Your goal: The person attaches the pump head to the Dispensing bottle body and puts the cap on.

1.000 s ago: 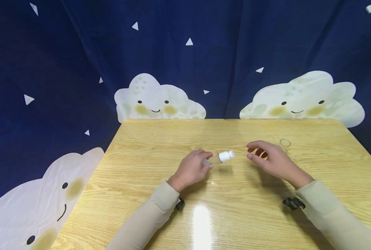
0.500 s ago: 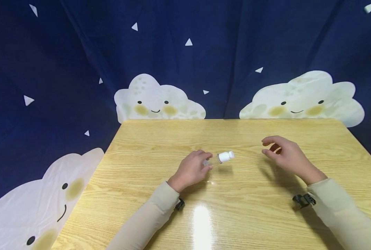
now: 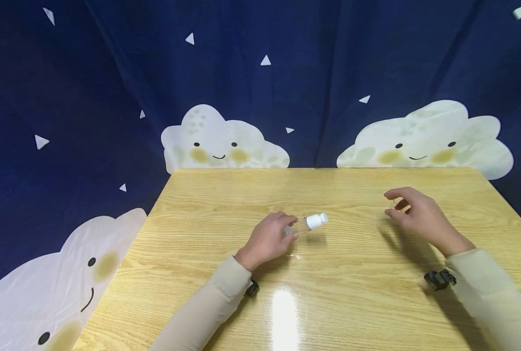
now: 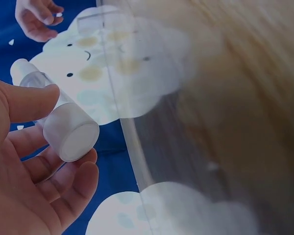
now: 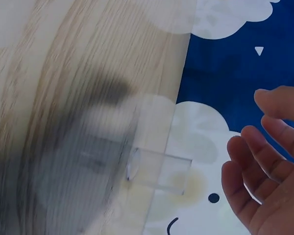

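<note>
My left hand [image 3: 265,239] grips a small clear bottle [image 3: 301,225] with a white top, tilted just above the table, its top pointing right. Its white base [image 4: 71,132] faces the camera in the left wrist view, held between thumb and fingers. On the right, my right hand [image 3: 424,217] hovers over the table with loosely bent fingers and nothing between them. A clear cylindrical cap [image 5: 159,170] stands on the table apart from that hand in the right wrist view. In the head view the right hand hides most of it.
The pale wooden table [image 3: 225,195] ends at the back against a dark blue curtain [image 3: 313,73] printed with clouds and triangles. A bright light reflection [image 3: 283,317] lies on the table's front part.
My right hand has moved right and slightly back, away from the bottle, and its fingers are now near the clear cap. The left hand and bottle have stayed almost still.
</note>
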`<state>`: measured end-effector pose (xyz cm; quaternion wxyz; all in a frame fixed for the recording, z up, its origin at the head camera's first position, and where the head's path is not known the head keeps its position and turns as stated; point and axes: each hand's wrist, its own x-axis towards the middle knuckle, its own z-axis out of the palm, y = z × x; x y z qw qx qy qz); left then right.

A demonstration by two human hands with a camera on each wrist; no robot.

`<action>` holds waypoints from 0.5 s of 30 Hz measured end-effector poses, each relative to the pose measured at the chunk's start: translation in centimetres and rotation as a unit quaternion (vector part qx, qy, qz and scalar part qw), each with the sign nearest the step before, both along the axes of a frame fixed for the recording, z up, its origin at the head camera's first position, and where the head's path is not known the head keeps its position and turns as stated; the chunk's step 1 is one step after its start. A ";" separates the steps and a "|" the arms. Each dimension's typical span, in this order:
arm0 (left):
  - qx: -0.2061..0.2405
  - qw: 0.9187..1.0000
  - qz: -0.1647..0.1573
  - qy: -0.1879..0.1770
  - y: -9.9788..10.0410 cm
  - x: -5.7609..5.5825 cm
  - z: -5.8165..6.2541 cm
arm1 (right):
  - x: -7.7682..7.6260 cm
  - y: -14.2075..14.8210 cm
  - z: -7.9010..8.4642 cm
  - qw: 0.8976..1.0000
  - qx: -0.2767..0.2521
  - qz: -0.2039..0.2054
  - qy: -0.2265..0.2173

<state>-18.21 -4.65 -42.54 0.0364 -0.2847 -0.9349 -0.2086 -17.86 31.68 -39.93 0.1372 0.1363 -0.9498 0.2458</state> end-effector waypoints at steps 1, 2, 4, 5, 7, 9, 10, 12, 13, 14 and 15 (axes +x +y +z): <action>0.001 1.000 0.000 -0.002 0.0 0.0 0.0 | 0.0 0.2 0.0 1.000 0.004 -0.001 0.000; 0.002 1.000 0.000 -0.003 -0.1 0.0 -0.1 | -0.1 0.3 -0.1 1.000 0.009 -0.003 0.001; 0.003 1.000 0.000 -0.006 -0.1 0.0 -0.1 | -0.2 0.7 -0.2 1.000 0.014 -0.010 0.002; 0.003 1.000 0.000 -0.007 -0.2 0.0 -0.1 | -0.3 0.8 -0.3 1.000 0.016 -0.015 0.003; 0.003 1.000 0.000 -0.008 -0.2 0.0 -0.1 | -0.5 1.2 -0.5 1.000 0.016 -0.026 0.001; 0.002 1.000 0.000 -0.009 -0.2 0.0 -0.1 | -0.7 1.5 -0.6 0.999 0.012 -0.036 -0.009; 0.001 1.000 0.001 -0.009 -0.2 0.0 -0.1 | -0.8 1.7 -0.7 0.999 0.011 -0.039 -0.016; 0.001 1.000 0.000 -0.010 -0.3 0.0 -0.1 | -1.0 1.9 -0.8 0.998 0.012 -0.045 -0.035; 0.002 1.000 0.000 -0.010 -0.3 0.0 -0.1 | -1.1 2.0 -0.8 0.998 0.013 -0.047 -0.045; 0.002 1.000 0.000 -0.010 -0.3 0.0 -0.2 | -1.2 2.1 -0.9 0.997 0.014 -0.049 -0.056; 0.003 1.000 0.000 -0.010 -0.3 0.0 -0.2 | -1.3 2.2 -0.9 0.996 0.016 -0.051 -0.068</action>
